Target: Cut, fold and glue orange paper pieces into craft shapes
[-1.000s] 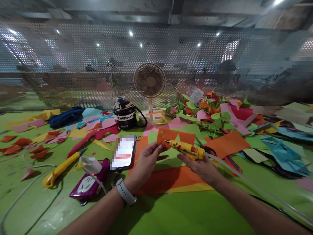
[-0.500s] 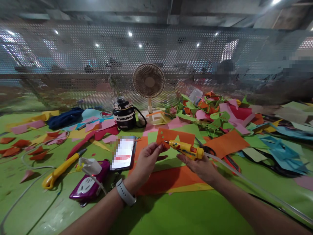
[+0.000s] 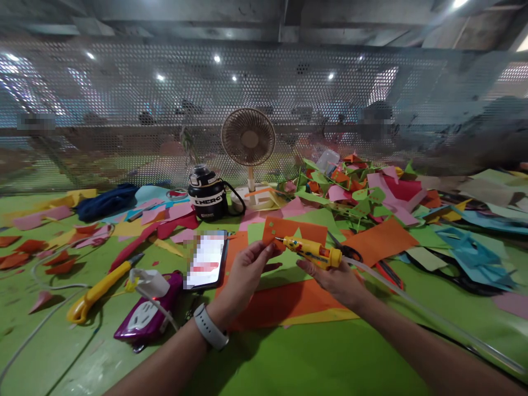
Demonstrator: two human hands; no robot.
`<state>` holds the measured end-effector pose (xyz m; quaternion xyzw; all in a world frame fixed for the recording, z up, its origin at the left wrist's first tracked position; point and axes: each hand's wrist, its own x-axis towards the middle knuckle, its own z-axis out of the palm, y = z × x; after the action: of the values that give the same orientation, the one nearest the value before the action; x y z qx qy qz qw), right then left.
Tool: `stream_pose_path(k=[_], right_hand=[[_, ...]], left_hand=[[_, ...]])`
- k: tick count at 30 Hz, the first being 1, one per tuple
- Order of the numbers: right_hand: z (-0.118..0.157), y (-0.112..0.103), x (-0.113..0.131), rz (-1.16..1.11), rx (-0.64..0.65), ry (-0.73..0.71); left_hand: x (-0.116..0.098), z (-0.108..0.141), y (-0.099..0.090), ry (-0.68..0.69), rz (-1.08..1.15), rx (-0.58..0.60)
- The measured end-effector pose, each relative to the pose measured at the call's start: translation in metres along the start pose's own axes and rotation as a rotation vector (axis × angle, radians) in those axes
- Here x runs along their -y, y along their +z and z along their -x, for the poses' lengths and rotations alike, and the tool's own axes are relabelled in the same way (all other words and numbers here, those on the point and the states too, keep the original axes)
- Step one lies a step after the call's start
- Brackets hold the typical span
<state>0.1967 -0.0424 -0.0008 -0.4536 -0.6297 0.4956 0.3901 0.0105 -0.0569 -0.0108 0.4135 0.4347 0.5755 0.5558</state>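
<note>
My left hand (image 3: 247, 275), with a pale watch band at the wrist, pinches the lower left edge of an orange paper (image 3: 313, 228) that has small green squares and a green star shape. My right hand (image 3: 334, 280) is wrapped round a yellow glue gun (image 3: 311, 252), its metal tip pointing left, close to my left fingertips and the orange paper. A clear glue stick or tube trails from its back to the lower right. Beneath both hands lie orange sheets (image 3: 289, 302) over yellow and green paper.
Left of my hands are a phone (image 3: 208, 258), a purple power strip (image 3: 150, 316) and a yellow-handled tool (image 3: 99, 291). Behind stand a black bottle (image 3: 208, 195) and a fan (image 3: 248, 137). A heap of paper scraps (image 3: 358, 192) and black-handled scissors (image 3: 457, 275) lie to the right.
The whole view has shifted slightly, so things on the table appear a little further left. Both hands keep nearly the same pose, with the glue gun tip still near the orange paper.
</note>
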Motion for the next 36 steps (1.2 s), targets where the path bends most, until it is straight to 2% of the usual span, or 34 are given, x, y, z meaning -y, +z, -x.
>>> stream_pose_path(k=[3,8,13,19,23,25,29,31,34,36], right_hand=[[-0.002,0.001,-0.007,-0.086,0.022,-0.011],[-0.003,0.001,-0.011,-0.096,0.034,-0.038],[-0.002,0.000,-0.006,0.022,-0.018,-0.018],[0.001,-0.001,-0.003,0.156,-0.018,-0.103],[0.006,-0.002,-0.001,0.300,-0.027,-0.139],[0.006,-0.004,-0.003,0.398,-0.038,-0.205],[0.002,-0.016,-0.010,0.759,-0.172,-0.526],[-0.001,-0.026,-0.008,0.919,-0.261,-0.622],[-0.002,-0.042,0.006,1.030,-0.327,-0.561],[-0.001,-0.055,0.018,1.060,-0.294,-0.448]], left_hand=[[0.000,0.000,0.000,0.013,-0.006,0.015],[0.001,0.000,0.000,0.014,-0.005,0.001],[0.004,-0.001,-0.002,0.073,-0.066,0.012],[0.011,-0.005,-0.009,0.221,-0.248,0.017],[0.011,-0.006,-0.012,0.291,-0.369,0.023],[0.010,-0.006,-0.012,0.305,-0.416,0.021],[0.006,-0.007,-0.011,0.290,-0.377,-0.003],[0.004,-0.008,-0.011,0.253,-0.310,-0.017],[-0.001,-0.008,-0.011,0.183,-0.222,-0.050],[-0.005,-0.008,-0.011,0.153,-0.164,-0.070]])
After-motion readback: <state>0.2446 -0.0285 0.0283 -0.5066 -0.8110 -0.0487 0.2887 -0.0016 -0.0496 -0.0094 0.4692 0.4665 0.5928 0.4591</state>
